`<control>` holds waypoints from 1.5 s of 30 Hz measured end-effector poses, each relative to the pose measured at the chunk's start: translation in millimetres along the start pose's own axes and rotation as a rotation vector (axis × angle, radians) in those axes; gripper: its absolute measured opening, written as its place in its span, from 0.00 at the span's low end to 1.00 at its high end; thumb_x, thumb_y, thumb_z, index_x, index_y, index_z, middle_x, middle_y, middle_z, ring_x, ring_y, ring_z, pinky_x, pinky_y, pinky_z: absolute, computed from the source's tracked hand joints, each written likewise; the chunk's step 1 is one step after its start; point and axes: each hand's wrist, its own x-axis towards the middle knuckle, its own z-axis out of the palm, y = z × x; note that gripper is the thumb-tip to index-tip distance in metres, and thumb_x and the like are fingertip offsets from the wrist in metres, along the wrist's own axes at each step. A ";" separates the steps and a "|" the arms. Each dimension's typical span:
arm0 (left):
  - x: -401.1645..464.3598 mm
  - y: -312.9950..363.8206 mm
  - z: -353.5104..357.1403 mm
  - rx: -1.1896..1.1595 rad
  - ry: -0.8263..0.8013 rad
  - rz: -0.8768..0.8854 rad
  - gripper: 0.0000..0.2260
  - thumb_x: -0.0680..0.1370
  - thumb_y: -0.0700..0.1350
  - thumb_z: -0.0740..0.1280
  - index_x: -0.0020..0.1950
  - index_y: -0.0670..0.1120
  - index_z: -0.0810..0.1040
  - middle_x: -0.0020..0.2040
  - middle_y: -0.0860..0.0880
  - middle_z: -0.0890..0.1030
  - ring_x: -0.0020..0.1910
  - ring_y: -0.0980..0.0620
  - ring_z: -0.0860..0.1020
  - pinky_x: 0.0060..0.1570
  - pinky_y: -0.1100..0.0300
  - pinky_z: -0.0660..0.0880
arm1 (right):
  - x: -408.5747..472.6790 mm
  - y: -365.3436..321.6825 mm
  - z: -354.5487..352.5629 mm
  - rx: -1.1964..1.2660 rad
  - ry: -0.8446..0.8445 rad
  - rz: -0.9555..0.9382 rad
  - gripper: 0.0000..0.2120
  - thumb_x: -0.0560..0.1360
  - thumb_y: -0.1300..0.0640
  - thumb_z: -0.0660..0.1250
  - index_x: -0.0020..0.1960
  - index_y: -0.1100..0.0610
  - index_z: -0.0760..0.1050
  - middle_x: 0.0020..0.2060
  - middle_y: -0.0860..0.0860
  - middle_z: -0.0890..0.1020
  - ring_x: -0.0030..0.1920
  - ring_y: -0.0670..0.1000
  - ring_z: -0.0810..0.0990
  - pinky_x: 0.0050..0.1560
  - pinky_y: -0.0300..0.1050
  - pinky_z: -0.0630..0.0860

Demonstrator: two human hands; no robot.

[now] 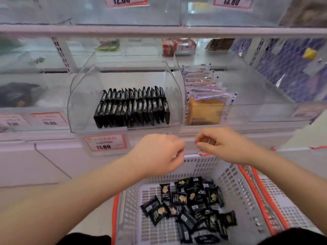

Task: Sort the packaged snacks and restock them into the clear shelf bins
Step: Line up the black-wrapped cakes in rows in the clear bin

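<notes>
Several black snack packets (pixel 191 206) lie loose in a white basket (pixel 235 188) with orange trim, low in the view. On the shelf ahead, a clear bin (pixel 85 96) holds two neat rows of the same black packets (pixel 132 106) standing on edge. My left hand (pixel 159 152) hovers between the bin and the basket, fingers loosely curled, nothing visible in it. My right hand (pixel 221 144) is beside it at the same height, fingers also curled, with no packet seen in them.
A neighbouring clear bin (pixel 256 96) to the right holds purple-and-white wrapped yellow cakes (pixel 203 103). Price tags (pixel 106 142) hang on the shelf front. More bins line the shelf above and to the left, with red packets (pixel 169 46) behind.
</notes>
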 end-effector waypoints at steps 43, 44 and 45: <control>-34.9 53.8 417.5 -0.238 -0.700 -0.031 0.25 0.76 0.53 0.62 0.70 0.45 0.65 0.64 0.48 0.70 0.62 0.49 0.68 0.62 0.58 0.63 | -65.6 251.7 258.6 0.482 -0.323 0.827 0.29 0.73 0.46 0.68 0.69 0.58 0.65 0.57 0.51 0.77 0.50 0.49 0.76 0.41 0.40 0.71; -37.4 56.9 410.9 -0.374 -0.670 -0.128 0.24 0.76 0.53 0.63 0.69 0.45 0.66 0.61 0.49 0.71 0.59 0.51 0.70 0.58 0.61 0.67 | -68.4 250.7 257.6 0.556 -0.292 0.844 0.30 0.73 0.46 0.69 0.69 0.58 0.66 0.59 0.51 0.76 0.52 0.49 0.75 0.42 0.39 0.71; -37.7 62.6 402.8 -0.537 -0.617 -0.309 0.22 0.76 0.52 0.64 0.68 0.46 0.68 0.58 0.50 0.73 0.55 0.54 0.72 0.52 0.64 0.70 | -71.6 249.9 257.3 0.623 -0.270 0.855 0.30 0.72 0.46 0.69 0.69 0.58 0.67 0.59 0.50 0.76 0.53 0.48 0.75 0.46 0.39 0.70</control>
